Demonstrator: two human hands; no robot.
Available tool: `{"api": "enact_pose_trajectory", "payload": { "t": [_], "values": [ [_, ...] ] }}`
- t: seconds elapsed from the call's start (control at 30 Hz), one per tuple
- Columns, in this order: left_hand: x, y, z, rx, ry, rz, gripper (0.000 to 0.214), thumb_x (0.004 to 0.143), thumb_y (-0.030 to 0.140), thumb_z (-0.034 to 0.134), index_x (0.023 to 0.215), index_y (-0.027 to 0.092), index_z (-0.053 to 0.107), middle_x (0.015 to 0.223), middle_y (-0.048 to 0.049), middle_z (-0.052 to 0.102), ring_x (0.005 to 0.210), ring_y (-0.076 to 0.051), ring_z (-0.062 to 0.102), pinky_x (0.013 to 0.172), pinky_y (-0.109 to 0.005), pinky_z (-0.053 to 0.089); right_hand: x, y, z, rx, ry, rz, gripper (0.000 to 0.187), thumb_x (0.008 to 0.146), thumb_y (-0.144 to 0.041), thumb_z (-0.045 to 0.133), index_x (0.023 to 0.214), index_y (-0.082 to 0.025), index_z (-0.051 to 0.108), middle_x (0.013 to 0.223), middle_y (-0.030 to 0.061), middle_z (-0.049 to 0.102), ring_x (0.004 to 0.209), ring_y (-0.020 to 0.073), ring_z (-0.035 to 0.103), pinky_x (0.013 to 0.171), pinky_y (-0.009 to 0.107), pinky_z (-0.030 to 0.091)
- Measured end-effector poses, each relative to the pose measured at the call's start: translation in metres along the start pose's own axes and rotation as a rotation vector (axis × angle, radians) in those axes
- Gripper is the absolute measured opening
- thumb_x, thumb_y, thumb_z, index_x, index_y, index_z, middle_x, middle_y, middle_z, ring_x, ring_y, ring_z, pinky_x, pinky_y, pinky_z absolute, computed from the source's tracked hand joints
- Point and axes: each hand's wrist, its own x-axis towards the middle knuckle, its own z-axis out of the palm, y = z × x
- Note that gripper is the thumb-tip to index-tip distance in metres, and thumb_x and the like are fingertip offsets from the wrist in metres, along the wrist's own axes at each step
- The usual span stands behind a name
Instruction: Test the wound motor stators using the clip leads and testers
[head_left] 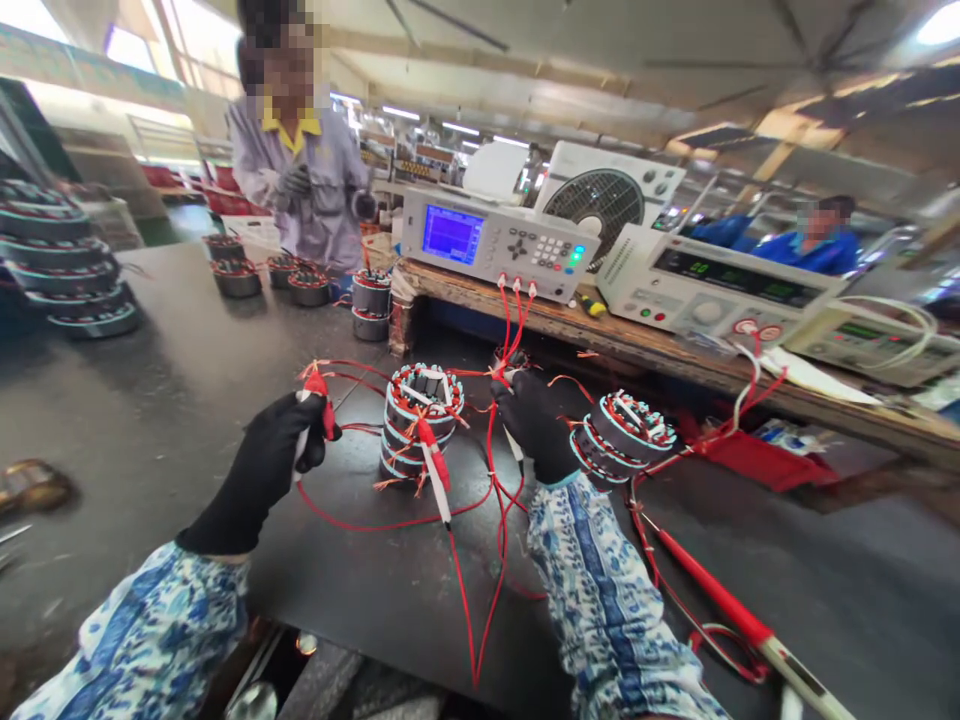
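Note:
In the middle of the dark tabletop stands a stack of wound motor stators (418, 430) with red leads and pale blue edges. My left hand (281, 445), in a black glove, is closed round a red and white test clip (324, 400) left of the stack, at the end of a red lead. Just right of the stack, my gloved right hand (536, 420) is closed on another test clip, mostly hidden by the fingers; its white end (514, 448) shows below. A third clip (435, 465) hangs on the front of the stack, its red cable looping over the table.
A meter with a blue screen (480, 240) and another tester (712, 285) stand on a wooden shelf (540, 325). A second stator stack (622, 438) leans right. A red probe (716, 585) lies near my right sleeve. More stators (64, 260) are at left; a person (300, 190) stands opposite.

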Motion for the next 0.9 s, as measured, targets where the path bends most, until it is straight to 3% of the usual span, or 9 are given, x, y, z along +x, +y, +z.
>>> {"api": "enact_pose_trajectory", "payload": {
  "t": [0.3,0.73,0.9],
  "values": [
    [0.004,-0.013,-0.001,0.001,0.0,0.042,0.051,0.102,0.056,0.048,0.066,0.022,0.058,0.049,0.0008,0.054,0.044,-0.016,0.048,0.049,-0.03,0.037,-0.003,-0.003,-0.001,0.097,-0.007,0.024,0.028,0.105,-0.042,0.047,0.085,-0.025,0.057,0.083,0.0065,0.064,0.081,0.0256,0.061,0.079,0.043,0.052],
    [0.0,0.005,0.002,0.013,0.015,-0.011,0.05,0.09,0.064,0.05,0.061,0.024,0.056,0.044,-0.0013,0.052,0.04,-0.017,0.045,0.043,-0.03,0.037,-0.005,0.002,0.009,0.124,0.024,0.047,0.031,0.105,-0.047,0.046,0.083,-0.028,0.058,0.085,0.0071,0.064,0.082,0.0273,0.061,0.081,0.046,0.053],
    [0.002,0.003,0.002,0.005,-0.005,-0.017,0.052,0.092,0.065,0.049,0.062,0.024,0.058,0.044,-0.001,0.051,0.04,-0.017,0.044,0.044,-0.03,0.037,0.002,-0.005,0.0,0.188,-0.017,0.094,0.034,0.103,-0.051,0.048,0.084,-0.025,0.061,0.088,0.0089,0.068,0.085,0.0271,0.063,0.084,0.045,0.054]
  ]
}}
